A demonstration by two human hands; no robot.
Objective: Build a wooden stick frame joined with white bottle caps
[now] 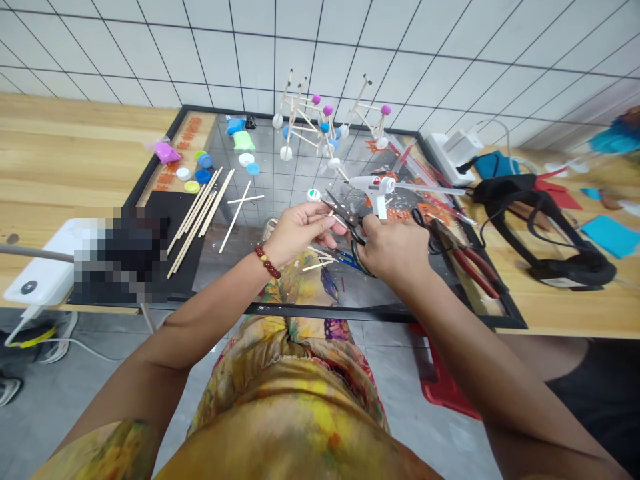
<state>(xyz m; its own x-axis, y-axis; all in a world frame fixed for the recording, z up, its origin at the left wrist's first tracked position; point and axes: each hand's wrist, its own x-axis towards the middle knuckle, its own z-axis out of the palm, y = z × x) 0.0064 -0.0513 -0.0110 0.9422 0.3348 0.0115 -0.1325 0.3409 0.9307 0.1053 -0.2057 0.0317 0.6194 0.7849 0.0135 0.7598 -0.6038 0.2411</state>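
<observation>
My left hand point(297, 232), a beaded bracelet at its wrist, pinches a short pale wooden stick point(338, 219) above the glass-topped board. Fingers of my right hand point(396, 248) are wrapped round the handles of a pair of scissors point(347, 212). The scissor blades point left and lie close by the stick at my left fingertips; whether they touch it, I cannot tell. Below my hands lie several short cut sticks point(318, 265) and a blue-handled tool point(351, 260), partly hidden. Just behind the scissors rests a white glue gun point(374, 189).
Stick models point(313, 127) with coloured balls and bottle-cap wheels stand at the back. Long sticks point(203, 217) lie left, near bottle caps point(203, 176) and clay packets point(244, 140). Red-handled pliers point(475, 263), a black headset-like frame point(547, 230) and a power strip point(450, 157) are right.
</observation>
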